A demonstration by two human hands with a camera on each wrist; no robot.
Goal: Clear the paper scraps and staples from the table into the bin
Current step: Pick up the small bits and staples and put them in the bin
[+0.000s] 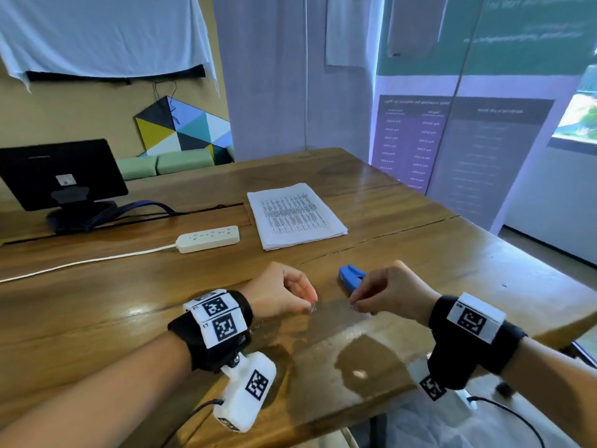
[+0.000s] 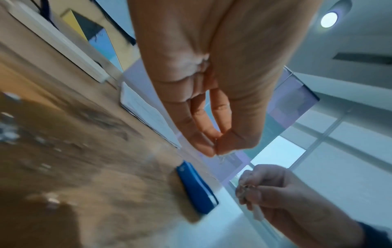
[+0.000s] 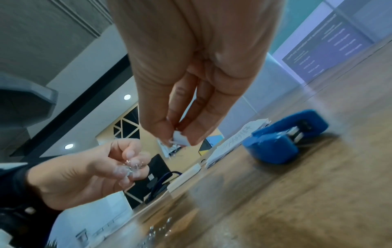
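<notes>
My left hand (image 1: 310,303) hovers just above the wooden table (image 1: 420,240) near its front edge and pinches a few thin metal staples (image 2: 220,158) between thumb and fingertips. My right hand (image 1: 354,305) is a short way to its right at the same height, pinching small white paper scraps (image 3: 179,141). The right wrist view shows the left hand (image 3: 129,166) with glinting staples at its fingertips. Several loose staples (image 3: 159,232) lie on the table below the hands, blurred. No bin is in view.
A blue stapler (image 1: 350,277) lies just behind the hands. Farther back are a stack of printed sheets (image 1: 295,215), a white power strip (image 1: 208,238) with its cord, and a black monitor (image 1: 61,173) at the far left. The table edge falls away on the right.
</notes>
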